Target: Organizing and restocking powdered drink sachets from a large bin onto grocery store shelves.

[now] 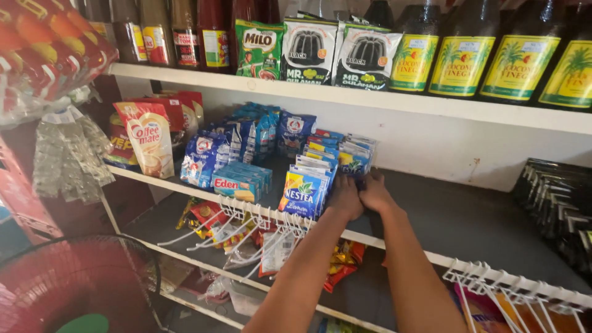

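Both hands reach deep onto the middle shelf (pixel 468 216), side by side and touching. The left hand (pixel 344 196) and right hand (pixel 376 192) press against the near end of a row of small blue-and-yellow drink-mix sachets (pixel 353 159) standing upright toward the far wall — probably to keep the row from toppling. The fingers are hidden behind the knuckles and the packets, so I cannot tell whether either hand pinches a sachet or merely rests against it. Just left stands a second row of blue iced-tea packets (pixel 303 192), then flat blue cheese boxes (pixel 237 185). Dark bottles with yellow labels (pixel 462 61) on the top shelf are cut off above.
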